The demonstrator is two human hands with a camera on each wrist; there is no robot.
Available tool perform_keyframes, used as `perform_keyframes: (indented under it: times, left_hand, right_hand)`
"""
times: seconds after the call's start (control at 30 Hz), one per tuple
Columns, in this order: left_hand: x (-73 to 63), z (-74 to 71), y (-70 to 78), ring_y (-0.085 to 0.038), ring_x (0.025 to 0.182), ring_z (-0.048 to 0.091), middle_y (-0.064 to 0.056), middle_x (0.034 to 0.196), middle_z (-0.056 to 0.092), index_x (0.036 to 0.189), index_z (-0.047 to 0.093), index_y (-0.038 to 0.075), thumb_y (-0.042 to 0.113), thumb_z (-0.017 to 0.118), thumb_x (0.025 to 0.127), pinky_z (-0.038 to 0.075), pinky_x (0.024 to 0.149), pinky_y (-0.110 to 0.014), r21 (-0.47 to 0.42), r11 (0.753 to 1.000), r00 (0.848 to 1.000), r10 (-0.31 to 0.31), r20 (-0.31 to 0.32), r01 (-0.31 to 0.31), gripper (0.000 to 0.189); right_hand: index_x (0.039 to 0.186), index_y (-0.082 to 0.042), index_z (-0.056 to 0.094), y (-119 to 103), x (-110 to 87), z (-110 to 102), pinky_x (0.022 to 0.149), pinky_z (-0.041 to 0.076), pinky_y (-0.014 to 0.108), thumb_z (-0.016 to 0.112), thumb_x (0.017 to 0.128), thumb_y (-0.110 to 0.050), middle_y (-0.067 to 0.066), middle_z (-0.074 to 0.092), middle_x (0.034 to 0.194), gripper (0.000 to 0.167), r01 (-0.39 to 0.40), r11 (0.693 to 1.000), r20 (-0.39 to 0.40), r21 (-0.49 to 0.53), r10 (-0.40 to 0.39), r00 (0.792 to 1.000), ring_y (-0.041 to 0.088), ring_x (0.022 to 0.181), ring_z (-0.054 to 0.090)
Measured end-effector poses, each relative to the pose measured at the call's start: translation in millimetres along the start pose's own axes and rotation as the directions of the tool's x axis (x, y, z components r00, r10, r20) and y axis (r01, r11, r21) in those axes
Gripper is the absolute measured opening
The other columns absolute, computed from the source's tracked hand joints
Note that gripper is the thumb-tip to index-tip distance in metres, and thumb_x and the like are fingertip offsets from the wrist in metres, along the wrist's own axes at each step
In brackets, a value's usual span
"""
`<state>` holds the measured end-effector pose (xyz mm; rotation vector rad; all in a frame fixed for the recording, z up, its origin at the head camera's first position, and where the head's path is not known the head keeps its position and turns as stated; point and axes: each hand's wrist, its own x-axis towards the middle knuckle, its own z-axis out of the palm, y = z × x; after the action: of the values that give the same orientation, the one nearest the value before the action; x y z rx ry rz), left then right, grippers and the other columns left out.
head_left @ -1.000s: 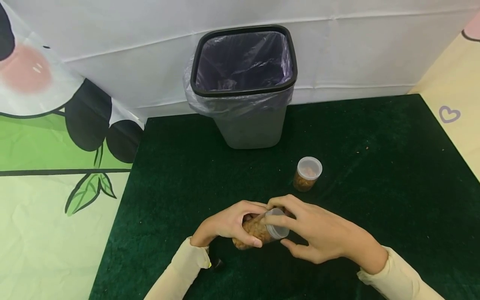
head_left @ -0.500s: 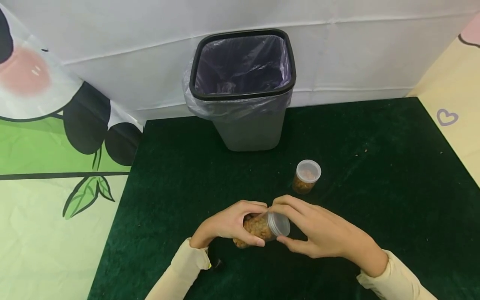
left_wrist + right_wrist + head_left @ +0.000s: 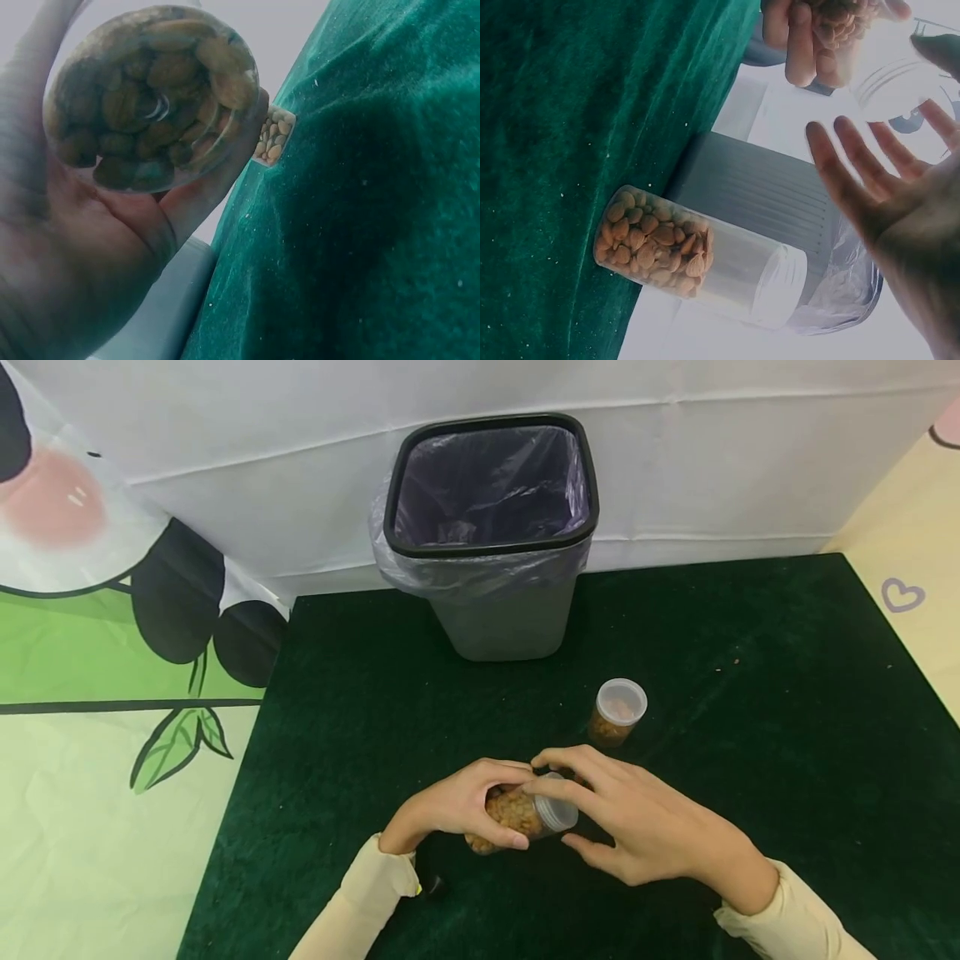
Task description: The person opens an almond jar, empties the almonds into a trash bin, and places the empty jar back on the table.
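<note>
Jar (image 3: 516,814) partly behind both hands (image 3: 467,803) (image 3: 641,827)

"Where's the head camera?"
"High above the dark-green cloth tabletop (image 3: 360,710), facing forward and down, farthest off."
"And the wrist cameras?"
"Low, views turned sideways; the left's looks closely at the base of a clear round jar of brown nuts (image 3: 142,97)."
"Shared?"
"Both catch the upright whitish-lidded clear cylindrical jar (image 3: 660,247), the right's from nearer."
</note>
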<state>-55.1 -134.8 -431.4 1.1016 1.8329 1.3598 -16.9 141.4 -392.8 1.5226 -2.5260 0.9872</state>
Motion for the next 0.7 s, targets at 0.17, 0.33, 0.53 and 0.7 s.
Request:
perform_keyframes:
  times: [0.17, 0.33, 0.53, 0.7]
  left_hand:
    - [-1.6, 1.4, -11.0, -0.010, 0.106, 0.064, -0.002, 0.122, 0.066, 0.125, 0.065, 0.017, 0.020, 0.084, 0.089, 0.060, 0.089, -0.031, 0.015, 1.000, 1.000, -0.007, -0.003, 0.007, 0.041]
    - [1.3, 1.5, -9.9, -0.009, 0.104, 0.064, 0.002, 0.118, 0.066, 0.125, 0.067, 0.020, 0.023, 0.083, 0.089, 0.059, 0.088, -0.029, 0.024, 1.000, 1.000, -0.006, 0.007, 0.006, 0.040]
    - [3.4, 0.2, -10.8, -0.009, 0.102, 0.064, 0.000, 0.116, 0.065, 0.123, 0.066, 0.019, 0.024, 0.082, 0.090, 0.060, 0.087, -0.029, 0.028, 1.000, 1.000, -0.005, 0.025, 0.004, 0.037]
    - [3.1, -0.9, -11.5, -0.010, 0.102, 0.065, 0.001, 0.116, 0.065, 0.123, 0.065, 0.020, 0.022, 0.082, 0.090, 0.060, 0.087, -0.031, 0.001, 1.000, 1.000, -0.009, 0.027, 0.009, 0.037]
  right_hand:
    - [0.155, -0.023, 0.043, 1.0, -1.8, -0.3, 0.094, 0.060, 0.035, 0.070, 0.095, -0.056, -0.003, 0.050, 0.150, 0.074, -0.121, 0.991, 0.036, -0.061, 0.124, 0.992, 0.008, 0.122, 0.061]
    - [0.144, -0.019, 0.052, 1.7, -1.2, 0.1, 0.082, 0.059, 0.024, 0.069, 0.095, -0.058, -0.011, 0.060, 0.129, 0.064, -0.138, 0.988, 0.007, -0.074, 0.139, 0.990, -0.002, 0.100, 0.062]
    - [0.141, -0.022, 0.054, 1.9, 0.3, -0.8, 0.077, 0.057, 0.021, 0.067, 0.099, -0.051, -0.012, 0.062, 0.125, 0.053, -0.129, 0.991, 0.017, -0.043, 0.130, 0.991, -0.003, 0.094, 0.061]
    - [0.144, -0.021, 0.052, 1.4, -1.0, -0.8, 0.083, 0.060, 0.023, 0.073, 0.097, -0.041, -0.007, 0.059, 0.135, 0.055, -0.106, 0.994, 0.022, -0.010, 0.106, 0.994, 0.002, 0.104, 0.063]
